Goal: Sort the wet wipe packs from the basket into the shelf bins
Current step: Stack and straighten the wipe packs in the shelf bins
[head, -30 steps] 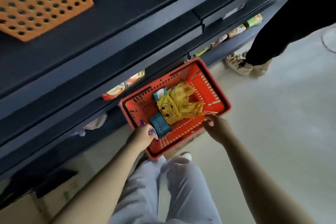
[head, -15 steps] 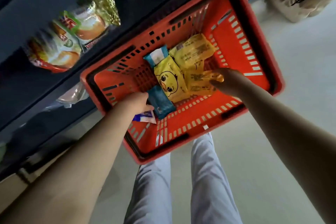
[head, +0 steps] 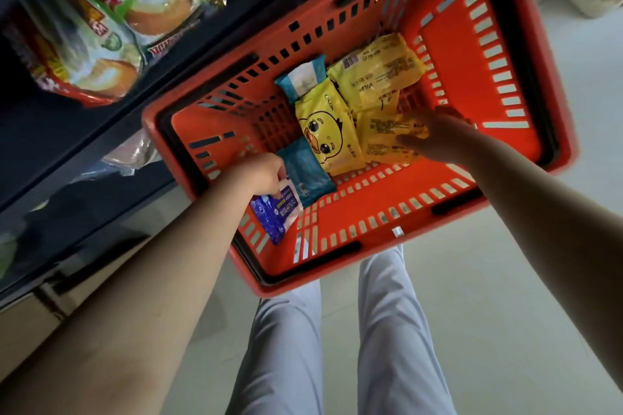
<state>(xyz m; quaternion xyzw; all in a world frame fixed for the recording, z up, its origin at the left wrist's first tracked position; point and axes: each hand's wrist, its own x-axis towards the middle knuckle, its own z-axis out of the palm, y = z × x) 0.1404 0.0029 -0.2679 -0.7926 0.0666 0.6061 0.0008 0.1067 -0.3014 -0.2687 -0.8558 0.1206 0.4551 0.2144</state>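
Basket [head: 377,202]: left hand [head: 259,175] grips blue pack [head: 274,216]; right hand [head: 441,135], spread, apparently touches yellow pack [head: 381,145].

Yr left hand [head: 266,175] & right hand [head: 441,135] are bare. Yr left forearm [head: 151,296] & right forearm [head: 539,212] are bare too, uncovered right back to the frame edge. Lower down you wear light grey trousers [head: 286,357] w/ a faint bluish-lilac tint, plain cloth, thin & smooth-looking. Long soft creases run lengthwise down both legs, clearest on the right leg [head: 394,330]. Hems & footwear are hidden, so can't tell what's on yr feet.
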